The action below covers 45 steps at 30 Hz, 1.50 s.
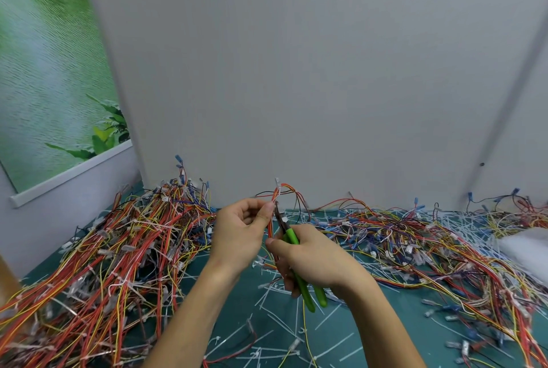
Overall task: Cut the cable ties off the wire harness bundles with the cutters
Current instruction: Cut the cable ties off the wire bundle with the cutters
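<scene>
Both forearms come in from the bottom edge, over the teal cutting mat [237,308] littered with cut white cable ties [278,326].

Right hand [314,258]: back of hand up, fingers wrapped round the green-handled cutters [291,236]. Handle ends stick out below the fist, toward the camera. The cutters' long axis runs near-to-far and tilts slightly left, with the dark nose pointing up and away at the bundle, just beside the left thumb tip. Can't tell if the jaws are closed on anything.

Left hand [240,228]: raised, palm facing right, thumb and fingertips pinching the thin orange-red wire bundle [276,193]. The bundle stands roughly upright above the mat centre, loose ends arching right at the top.

Behind: tangled red-yellow harness pile [118,249] on the left, a flatter multicolour wire pile [415,237] on the right, then the grey wall [296,71].
</scene>
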Each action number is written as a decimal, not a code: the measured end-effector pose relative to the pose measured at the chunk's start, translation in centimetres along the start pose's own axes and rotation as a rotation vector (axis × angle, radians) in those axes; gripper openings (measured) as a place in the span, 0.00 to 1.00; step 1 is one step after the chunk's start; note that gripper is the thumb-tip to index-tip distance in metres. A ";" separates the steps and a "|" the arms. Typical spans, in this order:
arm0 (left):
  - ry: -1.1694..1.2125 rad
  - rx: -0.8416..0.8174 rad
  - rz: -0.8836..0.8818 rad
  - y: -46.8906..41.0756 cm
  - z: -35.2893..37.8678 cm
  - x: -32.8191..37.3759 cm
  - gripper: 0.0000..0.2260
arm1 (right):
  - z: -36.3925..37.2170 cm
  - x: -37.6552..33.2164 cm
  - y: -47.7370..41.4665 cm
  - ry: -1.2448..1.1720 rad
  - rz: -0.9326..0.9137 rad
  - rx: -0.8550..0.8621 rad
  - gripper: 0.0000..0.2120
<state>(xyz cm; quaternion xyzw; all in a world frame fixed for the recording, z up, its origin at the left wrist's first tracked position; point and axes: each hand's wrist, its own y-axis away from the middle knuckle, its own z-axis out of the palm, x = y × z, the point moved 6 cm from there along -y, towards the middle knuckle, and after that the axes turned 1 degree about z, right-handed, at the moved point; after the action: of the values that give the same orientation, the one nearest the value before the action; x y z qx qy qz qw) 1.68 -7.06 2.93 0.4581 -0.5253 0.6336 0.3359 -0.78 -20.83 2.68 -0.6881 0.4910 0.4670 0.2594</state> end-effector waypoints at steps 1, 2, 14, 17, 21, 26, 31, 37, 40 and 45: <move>0.001 0.003 -0.003 0.1 0.1 -0.1 0.02 | -0.1 0.0 0.0 0.029 -0.004 0.014 0.14; 0.002 0.005 -0.005 0.1 0.2 -0.1 0.02 | -0.1 0.0 0.0 0.059 -0.011 0.031 0.15; 0.009 -0.148 -0.015 0.3 1.1 0.4 0.05 | -3.5 2.1 -0.7 -0.357 0.064 0.222 0.08; 0.105 -0.114 -0.095 0.1 0.6 0.3 0.07 | -4.7 2.5 -0.5 -0.456 0.067 0.246 0.08; 0.313 -0.095 -0.215 0.0 0.3 0.2 0.06 | -5.0 2.0 -0.2 -0.422 0.026 0.187 0.06; 0.544 -0.209 -0.253 -0.2 0.6 0.6 0.05 | -4.0 1.2 -0.1 -0.244 -0.026 0.116 0.05; 0.757 -0.366 -0.177 0.0 0.5 1.6 0.06 | -2.7 0.8 -0.3 -0.219 -0.059 0.031 0.06; 0.840 -0.399 -0.061 -0.2 0.2 2.7 0.04 | -2.7 0.2 -0.3 -0.410 -0.137 -0.005 0.11; 0.776 -0.325 -0.047 -0.4 -0.2 2.3 0.04 | -3.2 0.2 -0.4 -0.473 -0.197 0.086 0.10; 0.750 -0.254 -0.057 -0.7 -0.6 2.3 0.06 | -4.1 0.5 -0.6 -0.513 -0.207 0.235 0.12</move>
<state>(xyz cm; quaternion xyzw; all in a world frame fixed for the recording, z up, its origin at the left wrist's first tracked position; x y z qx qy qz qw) 1.38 -6.46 5.31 0.1641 -0.4277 0.6771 0.5759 1.35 -24.17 3.88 -0.5593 0.3877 0.5365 0.4990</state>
